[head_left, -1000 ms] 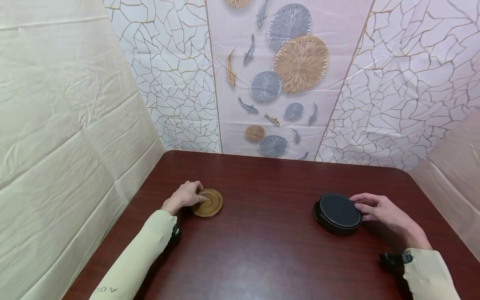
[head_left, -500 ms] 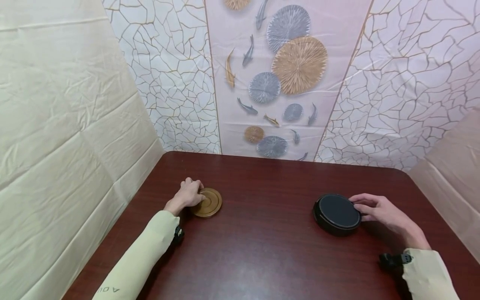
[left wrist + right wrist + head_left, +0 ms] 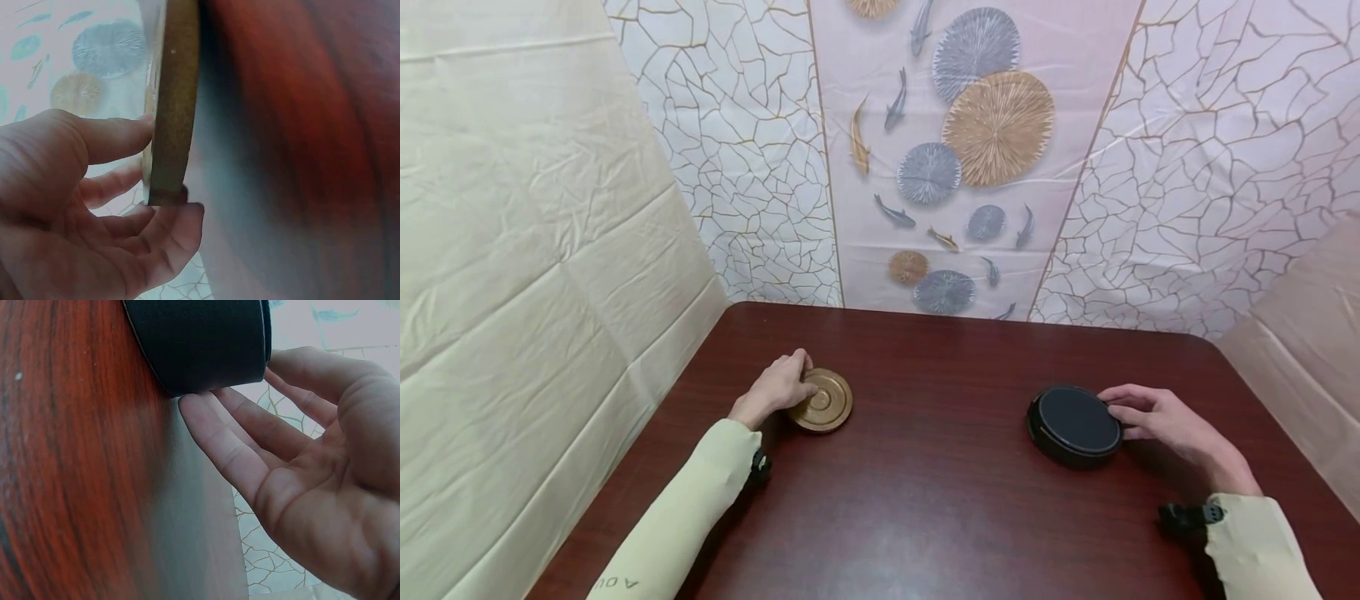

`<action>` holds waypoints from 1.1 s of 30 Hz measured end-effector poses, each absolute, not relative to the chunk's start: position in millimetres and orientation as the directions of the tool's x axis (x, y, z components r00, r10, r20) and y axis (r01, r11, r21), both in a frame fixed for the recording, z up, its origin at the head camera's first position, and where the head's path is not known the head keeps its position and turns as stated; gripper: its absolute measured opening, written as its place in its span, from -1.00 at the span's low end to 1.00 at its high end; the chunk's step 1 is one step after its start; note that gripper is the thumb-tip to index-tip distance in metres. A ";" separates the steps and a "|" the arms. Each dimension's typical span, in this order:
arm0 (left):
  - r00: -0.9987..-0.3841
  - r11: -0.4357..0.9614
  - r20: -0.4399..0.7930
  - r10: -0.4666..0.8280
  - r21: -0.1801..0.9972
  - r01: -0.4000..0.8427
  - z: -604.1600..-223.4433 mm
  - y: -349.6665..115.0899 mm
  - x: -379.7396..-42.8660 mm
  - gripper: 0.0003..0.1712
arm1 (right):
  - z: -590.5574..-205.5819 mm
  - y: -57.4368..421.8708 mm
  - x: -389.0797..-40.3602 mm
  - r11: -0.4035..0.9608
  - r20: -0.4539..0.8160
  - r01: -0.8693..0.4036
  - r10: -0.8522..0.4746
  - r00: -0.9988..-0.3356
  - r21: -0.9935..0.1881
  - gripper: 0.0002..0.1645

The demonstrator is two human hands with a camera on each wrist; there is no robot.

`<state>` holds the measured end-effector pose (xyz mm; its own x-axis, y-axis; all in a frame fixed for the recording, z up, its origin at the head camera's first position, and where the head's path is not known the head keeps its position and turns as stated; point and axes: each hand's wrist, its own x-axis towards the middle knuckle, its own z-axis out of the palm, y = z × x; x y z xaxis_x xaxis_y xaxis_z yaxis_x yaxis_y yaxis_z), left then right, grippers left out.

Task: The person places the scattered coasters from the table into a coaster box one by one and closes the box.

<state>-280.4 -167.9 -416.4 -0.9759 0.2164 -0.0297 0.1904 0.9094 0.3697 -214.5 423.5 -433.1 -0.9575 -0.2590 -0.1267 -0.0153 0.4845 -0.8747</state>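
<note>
A round brown coaster (image 3: 823, 402) with concentric rings is at the left of the table. My left hand (image 3: 775, 386) pinches its left edge; in the left wrist view, the thumb (image 3: 122, 137) lies on the face and a fingertip reaches under the rim (image 3: 175, 106). That near edge is off the table, but whether the far edge touches cannot be told. At the right sits a round black box (image 3: 1078, 423) with a flat top. My right hand (image 3: 1168, 423) holds its right side, thumb at the top rim and fingers (image 3: 222, 440) against the low side wall.
Both things are on a dark red-brown wooden table (image 3: 917, 467) with a wide gap between them. A patterned cloth (image 3: 760, 167) hangs behind the back edge. Pale cloth (image 3: 550, 275) closes off the left side, and another cloth (image 3: 1315, 350) the right.
The coaster has shifted slightly right and away from me, with its near edge coming up in my left hand. My right hand and the black box have stayed put.
</note>
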 end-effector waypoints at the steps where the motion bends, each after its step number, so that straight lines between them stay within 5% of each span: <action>1: -0.976 0.906 -0.030 0.215 0.379 0.188 -414.2 -167.2 -280.8 -0.58 | -432.7 423.5 -214.6 0.488 -0.130 -0.012 -0.256 -0.958 -0.873 -0.41; 13: -0.970 0.832 -0.094 0.225 0.537 0.141 -397.2 -159.6 -280.8 -0.60 | -431.0 424.1 -215.1 0.499 -0.129 -0.014 -0.250 -0.960 -0.867 -0.40; 33: -0.950 0.776 -0.063 0.306 0.594 0.211 -379.7 -140.7 -276.3 -0.72 | -435.3 425.1 -216.6 0.497 -0.131 -0.010 -0.247 -0.960 -0.868 -0.40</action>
